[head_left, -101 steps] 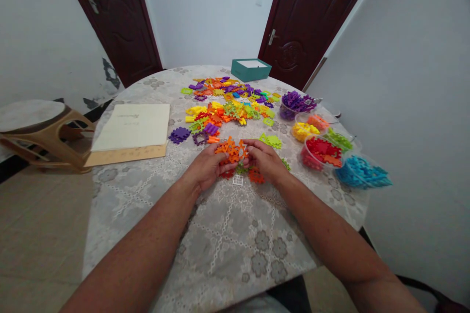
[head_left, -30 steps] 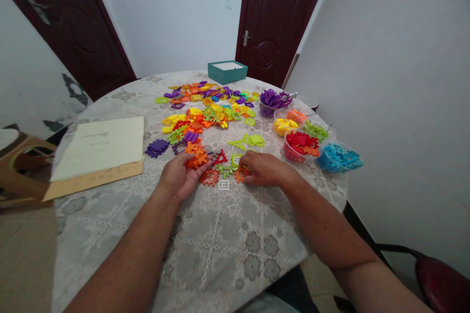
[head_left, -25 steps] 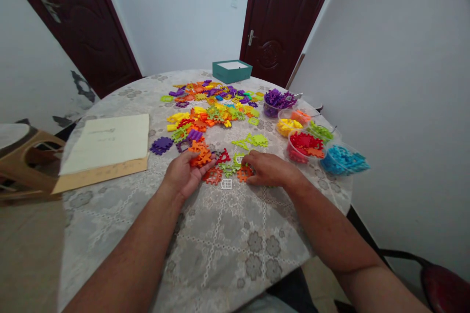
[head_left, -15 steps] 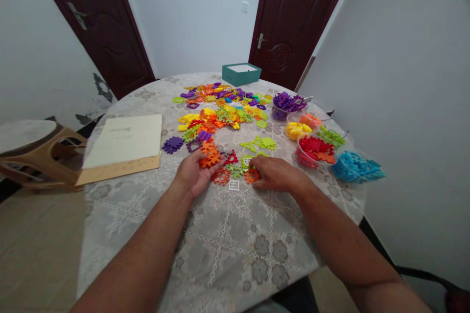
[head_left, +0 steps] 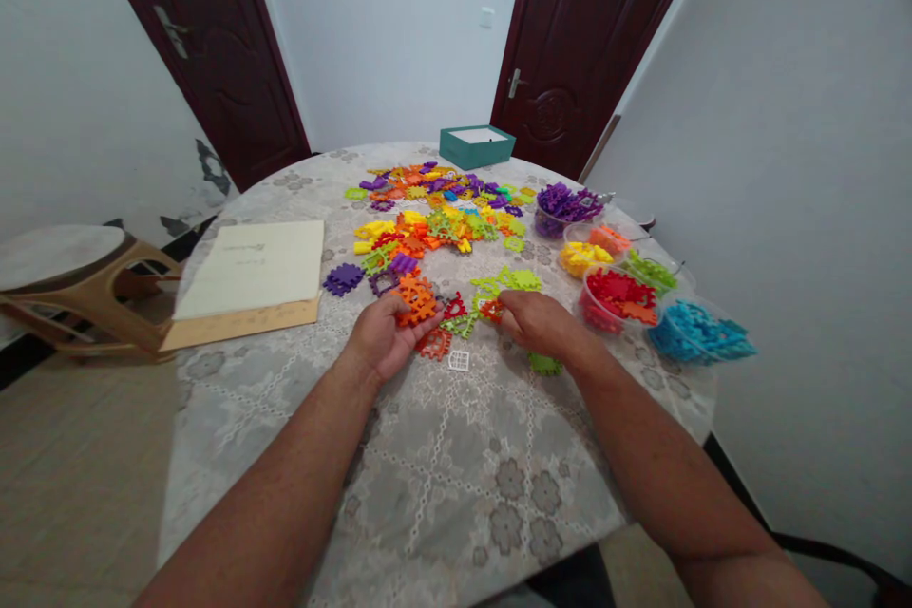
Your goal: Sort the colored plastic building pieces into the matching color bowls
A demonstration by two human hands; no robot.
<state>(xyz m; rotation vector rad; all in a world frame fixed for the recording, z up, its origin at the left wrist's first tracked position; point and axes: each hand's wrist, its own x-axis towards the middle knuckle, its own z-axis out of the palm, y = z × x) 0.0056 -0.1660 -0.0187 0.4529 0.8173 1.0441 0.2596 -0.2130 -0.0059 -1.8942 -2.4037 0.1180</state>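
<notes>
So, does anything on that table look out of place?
Yes: the tub of red pieces has a few orange pieces mixed in. A lone white grid piece lies near the orange cluster in the left hand.

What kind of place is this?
Likely a room in a home: a round table with a patterned cloth, two dark wooden doors and a low stool. Colourful interlocking toy pieces lie on the table.

My two hands no longer share the orange cluster point(head_left: 415, 298): my left hand point(head_left: 381, 342) now holds it alone, and my right hand point(head_left: 538, 323) has come away. The small orange piece point(head_left: 490, 310), pressed to the surface point(head_left: 442, 456) under my right fingers point(head_left: 507, 306) half a second ago, now sits pinched at their tips, nearer the cluster. A green piece point(head_left: 545, 364) now shows beside my right wrist.
</notes>
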